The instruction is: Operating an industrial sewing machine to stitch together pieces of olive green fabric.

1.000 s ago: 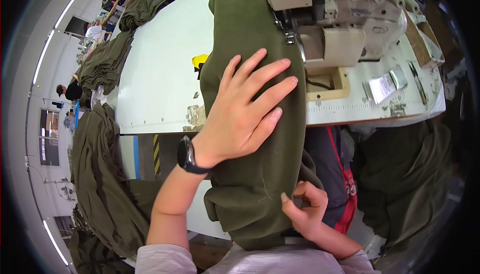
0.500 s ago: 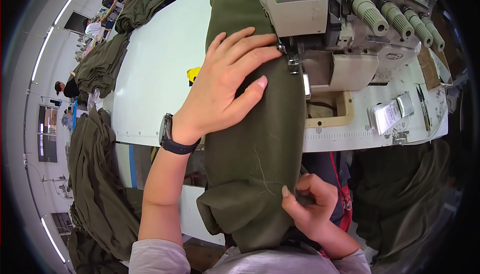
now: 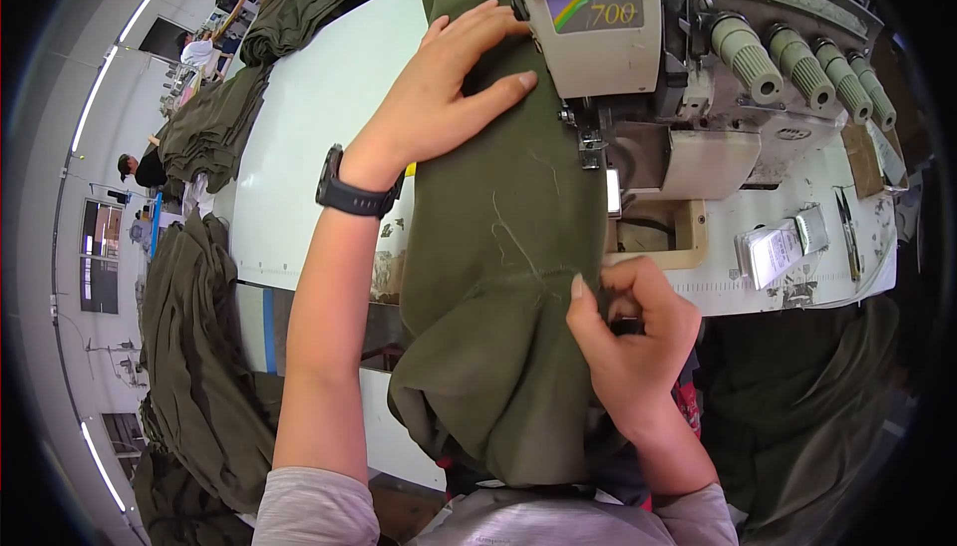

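A long piece of dark olive-green cloth (image 3: 488, 217) runs from my lap up over the table and along the left side of a sewing machine (image 3: 598, 57). Its right edge lies by the presser foot (image 3: 591, 147). My left hand (image 3: 439, 87) rests flat on the far part of the cloth, fingers stretched out, the fingertips partly hidden by the machine head. Nearer to me, my right hand (image 3: 643, 347) pinches the cloth's right edge between thumb and fingers. Loose pale threads (image 3: 513, 237) lie on the cloth, which bunches in folds toward my body.
Olive cloth piles hang at the left (image 3: 194, 347) and lie beyond the white table (image 3: 319, 127). More dark cloth (image 3: 788, 396) is at the lower right. Thread tension dials (image 3: 748, 57), a small packet (image 3: 783, 247) and tweezers (image 3: 847, 232) are on the right. Other people are far off.
My left hand has slid farther away along the cloth. The right hand has moved up toward the machine, still pinching the edge, and the cloth's seam and threads have shifted forward with it.
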Action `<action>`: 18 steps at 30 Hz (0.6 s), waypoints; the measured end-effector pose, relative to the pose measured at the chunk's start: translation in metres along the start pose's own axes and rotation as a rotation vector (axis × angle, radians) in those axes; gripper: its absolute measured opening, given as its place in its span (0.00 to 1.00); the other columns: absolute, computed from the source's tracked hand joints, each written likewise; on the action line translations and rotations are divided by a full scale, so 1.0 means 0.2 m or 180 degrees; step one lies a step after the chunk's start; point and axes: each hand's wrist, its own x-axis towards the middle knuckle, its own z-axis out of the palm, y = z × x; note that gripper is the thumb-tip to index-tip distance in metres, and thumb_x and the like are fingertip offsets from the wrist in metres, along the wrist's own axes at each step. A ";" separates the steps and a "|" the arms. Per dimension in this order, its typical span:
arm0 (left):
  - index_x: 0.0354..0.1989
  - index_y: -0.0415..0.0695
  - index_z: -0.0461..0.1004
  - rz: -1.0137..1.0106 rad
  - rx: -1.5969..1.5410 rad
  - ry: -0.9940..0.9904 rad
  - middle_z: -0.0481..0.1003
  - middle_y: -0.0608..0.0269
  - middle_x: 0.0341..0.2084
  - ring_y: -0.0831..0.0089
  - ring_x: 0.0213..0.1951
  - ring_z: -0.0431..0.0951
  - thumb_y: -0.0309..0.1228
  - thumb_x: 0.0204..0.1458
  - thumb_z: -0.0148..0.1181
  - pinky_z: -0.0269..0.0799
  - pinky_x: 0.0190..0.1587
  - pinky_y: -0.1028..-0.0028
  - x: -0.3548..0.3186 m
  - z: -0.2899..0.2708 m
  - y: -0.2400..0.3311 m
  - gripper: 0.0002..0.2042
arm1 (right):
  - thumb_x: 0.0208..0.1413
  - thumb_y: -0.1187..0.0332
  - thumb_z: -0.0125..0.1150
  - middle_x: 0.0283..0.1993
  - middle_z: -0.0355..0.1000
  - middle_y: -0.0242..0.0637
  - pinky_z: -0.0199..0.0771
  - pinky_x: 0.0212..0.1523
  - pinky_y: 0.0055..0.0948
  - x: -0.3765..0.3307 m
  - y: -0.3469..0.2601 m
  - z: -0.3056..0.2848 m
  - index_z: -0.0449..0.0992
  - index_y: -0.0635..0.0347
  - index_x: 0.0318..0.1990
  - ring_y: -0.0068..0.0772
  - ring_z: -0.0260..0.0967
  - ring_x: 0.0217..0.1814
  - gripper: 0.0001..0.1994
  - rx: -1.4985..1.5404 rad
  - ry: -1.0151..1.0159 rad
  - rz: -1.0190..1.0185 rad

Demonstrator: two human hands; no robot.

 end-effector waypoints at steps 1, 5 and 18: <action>0.52 0.41 0.71 -0.0063 -0.0043 0.0011 0.72 0.54 0.54 0.53 0.61 0.66 0.39 0.53 0.61 0.52 0.64 0.54 0.01 0.00 -0.03 0.21 | 0.46 0.77 0.69 0.15 0.58 0.26 0.51 0.17 0.18 0.02 0.00 0.00 0.67 0.62 0.25 0.13 0.51 0.15 0.12 -0.0043 0.0090 -0.0024; 0.50 0.40 0.72 0.0028 -0.0025 0.0267 0.74 0.54 0.50 0.56 0.55 0.71 0.38 0.53 0.62 0.59 0.60 0.57 0.09 0.00 -0.09 0.19 | 0.46 0.74 0.71 0.15 0.60 0.29 0.56 0.18 0.19 0.09 0.01 0.04 0.69 0.62 0.26 0.15 0.54 0.15 0.12 0.0090 0.0240 0.0244; 0.64 0.39 0.60 -0.2561 -0.1125 -0.0864 0.62 0.51 0.62 0.59 0.62 0.64 0.38 0.45 0.68 0.64 0.60 0.61 -1.84 0.35 0.45 0.38 | 0.49 0.69 0.71 0.35 0.78 0.38 0.73 0.43 0.28 -0.53 0.36 -0.33 0.77 0.69 0.43 0.23 0.73 0.40 0.16 0.0438 -0.2480 0.0949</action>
